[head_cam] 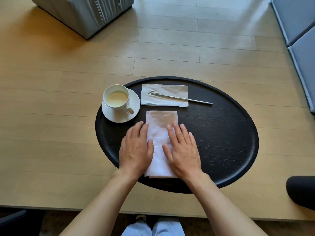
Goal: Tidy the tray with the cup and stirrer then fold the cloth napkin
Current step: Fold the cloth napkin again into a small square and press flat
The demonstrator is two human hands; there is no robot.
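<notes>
Both hands lie flat, palms down and fingers spread, on the folded white cloth napkin (161,142) at the centre of the frame, gripping nothing. The left hand (136,147) covers the napkin's left edge, the right hand (183,150) its right half. The napkin sits on a dark oval tray (221,142). Above and to the left stands a white cup (116,97) of pale drink on a saucer (119,114). Above the napkin, a metal stirrer (182,98) rests across a paper napkin (164,95), its tip reaching onto the tray.
</notes>
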